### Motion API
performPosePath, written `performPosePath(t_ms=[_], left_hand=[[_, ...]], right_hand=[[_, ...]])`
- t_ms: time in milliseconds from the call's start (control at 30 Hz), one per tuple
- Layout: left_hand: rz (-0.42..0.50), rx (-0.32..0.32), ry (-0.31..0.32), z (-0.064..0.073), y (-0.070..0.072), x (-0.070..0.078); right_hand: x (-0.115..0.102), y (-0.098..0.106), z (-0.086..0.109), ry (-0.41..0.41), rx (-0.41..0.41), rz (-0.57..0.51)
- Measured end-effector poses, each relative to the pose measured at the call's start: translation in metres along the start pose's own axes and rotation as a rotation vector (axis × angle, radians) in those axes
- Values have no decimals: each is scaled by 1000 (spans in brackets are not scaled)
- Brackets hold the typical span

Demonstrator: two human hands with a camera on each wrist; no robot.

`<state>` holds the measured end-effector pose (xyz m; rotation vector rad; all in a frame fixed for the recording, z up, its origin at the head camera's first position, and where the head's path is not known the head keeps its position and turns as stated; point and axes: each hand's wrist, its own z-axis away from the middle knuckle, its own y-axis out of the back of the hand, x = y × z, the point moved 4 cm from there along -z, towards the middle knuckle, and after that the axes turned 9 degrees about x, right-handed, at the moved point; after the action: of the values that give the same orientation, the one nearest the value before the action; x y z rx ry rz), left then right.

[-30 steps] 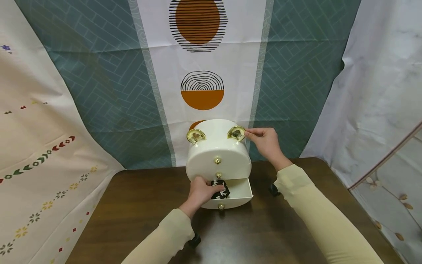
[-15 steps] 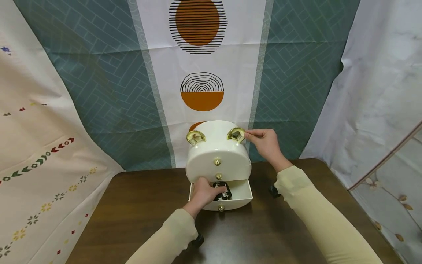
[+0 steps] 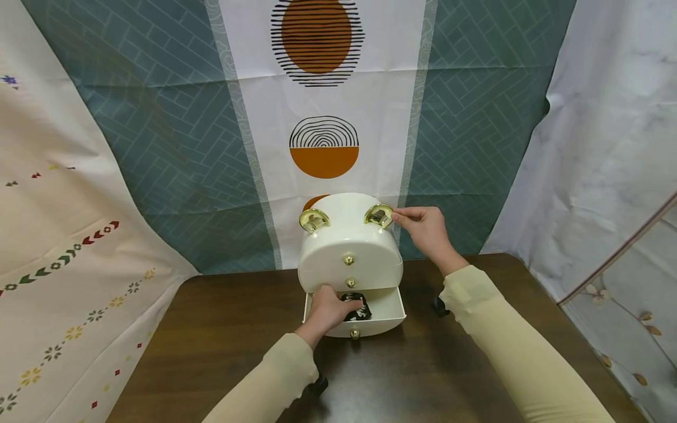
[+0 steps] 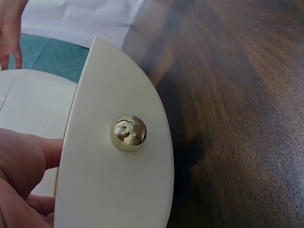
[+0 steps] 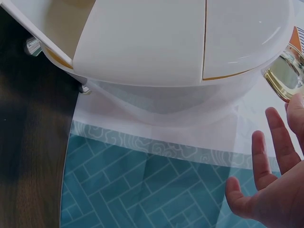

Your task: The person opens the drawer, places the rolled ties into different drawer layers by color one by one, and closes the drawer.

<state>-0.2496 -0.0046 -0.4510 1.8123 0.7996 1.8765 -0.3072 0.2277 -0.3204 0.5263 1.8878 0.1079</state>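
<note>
A rounded white drawer box (image 3: 349,241), like an alarm clock with two gold bell-shaped ears, stands at the back of the table. Its bottom drawer (image 3: 388,304) is pulled out. My left hand (image 3: 325,308) reaches into the drawer, its thumb lying across a small black item with a white print (image 3: 361,313). In the left wrist view, the drawer's front with its gold knob (image 4: 128,133) hides that item and most of the fingertips. My right hand (image 3: 427,226) pinches the edge of the right gold ear (image 3: 379,215) between thumb and forefinger; the other fingers are spread.
The left gold ear (image 3: 314,220) sticks up from the box's top. Two gold knobs mark the upper front. A patterned cloth (image 3: 328,94) hangs right behind the box, and light cloths flank the dark wooden table (image 3: 238,329).
My left hand has shifted slightly right inside the drawer, and the black item has moved a little right with it. My right hand keeps its pinch on the ear.
</note>
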Motion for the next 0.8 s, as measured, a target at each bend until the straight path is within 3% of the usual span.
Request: performPosePath(t_ms=[267,433,633,800], left_hand=[[40,-44,-20,3,7,3],[30,-40,-43,6,15,5],[-29,17,-107,9,29,6],[-74,154,-197,15,43,5]], right_hand=[[-2,0,0,-3,8,-6],[-1,-1,0,-18,19,-3],[2,-1,-2,-20,23,-4],[3,-2,-3,-22,27,-6]])
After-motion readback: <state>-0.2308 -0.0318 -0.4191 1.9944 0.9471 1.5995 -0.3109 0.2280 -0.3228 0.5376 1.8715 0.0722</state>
